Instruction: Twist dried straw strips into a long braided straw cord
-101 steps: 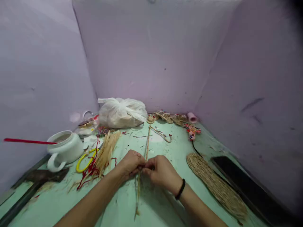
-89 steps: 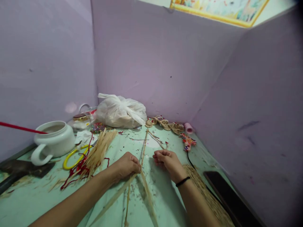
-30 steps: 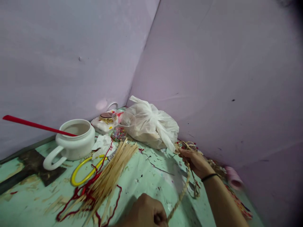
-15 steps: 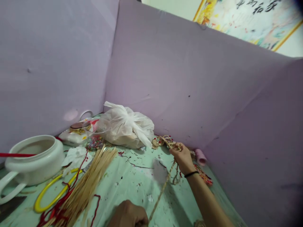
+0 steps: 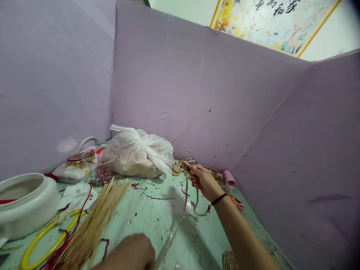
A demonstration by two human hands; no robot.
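My right hand (image 5: 204, 182) is closed around jute twine, beside a small braided piece with red beads (image 5: 177, 168) near the back wall. A loop of the twine (image 5: 199, 213) hangs below its fingers. From there a taut strand (image 5: 185, 202) runs down to the front edge of view, blurred at its lower end. There my left hand (image 5: 135, 249) is curled into a fist at that end of the strand; its fingertips are hidden. A coil of twine (image 5: 230, 259) lies under my right forearm, partly out of view.
On the left are a white pot (image 5: 30, 210), yellow-handled scissors (image 5: 26, 251), red yarn (image 5: 104, 243) and a bundle of straw strips (image 5: 92, 225). A tied plastic bag (image 5: 140, 153) sits at the back. A pink thread spool (image 5: 230, 179) stands right. Purple panels (image 5: 174, 86) enclose the table.
The view has shifted slightly to the right. My left hand has moved left, and the strand's lower end has gone with it. My right hand has turned, and a wider loop hangs below it.
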